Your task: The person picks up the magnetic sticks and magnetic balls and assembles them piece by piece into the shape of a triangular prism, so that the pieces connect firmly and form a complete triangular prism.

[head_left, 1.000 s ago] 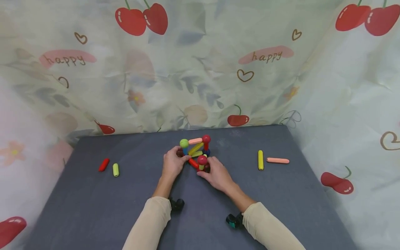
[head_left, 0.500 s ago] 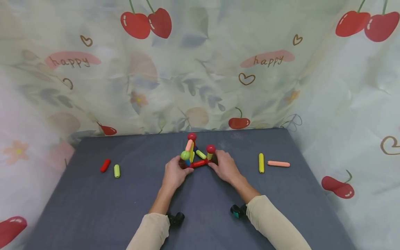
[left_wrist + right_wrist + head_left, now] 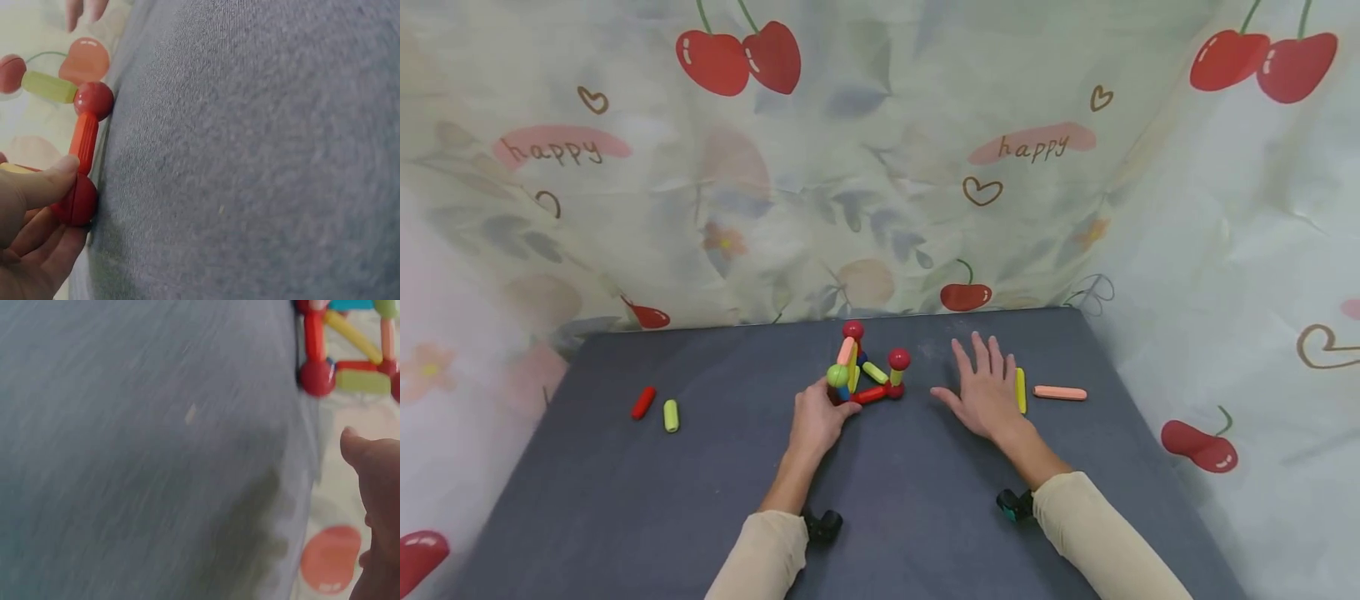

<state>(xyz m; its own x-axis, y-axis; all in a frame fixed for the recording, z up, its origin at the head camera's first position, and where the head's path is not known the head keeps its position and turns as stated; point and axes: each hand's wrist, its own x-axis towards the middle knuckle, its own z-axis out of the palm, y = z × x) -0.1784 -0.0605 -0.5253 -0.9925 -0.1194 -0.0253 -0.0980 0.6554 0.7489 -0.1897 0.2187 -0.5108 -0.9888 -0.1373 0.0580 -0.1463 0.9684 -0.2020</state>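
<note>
A: Background: a printed cherry cloth point(image 3: 820, 117) behind a dark table point(image 3: 910, 517). State the position of the work.

B: The framework point(image 3: 874, 372) of coloured rods and balls stands near the table's far edge, between the hands. It is nearer the left hand point(image 3: 817, 414).

A: State the left hand's condition.

B: Thumb and fingers are curled around the red corner ball point(image 3: 80, 203) at the framework's near left corner. From there the near red rod point(image 3: 870, 395) runs rightward, angled slightly away from the person.

A: And the right hand point(image 3: 988, 393)?

B: Fingers spread, thumb held out toward the framework; it has hold of nothing. It is apart from the framework, to its right.

A: Which relation governs the next move?

B: By judgement, right hand to yellow rod point(image 3: 1021, 390). The rod lies just beside that hand on its outer side, partly hidden by it, long axis pointing away from the person. Contact cannot be determined.

A: Other loose parts?

B: A pink rod point(image 3: 1060, 392) lies crosswise, right of the yellow one. A short red rod point(image 3: 643, 402) and a pale green rod point(image 3: 671, 416) lie well to the left, on the left hand's side.
</note>
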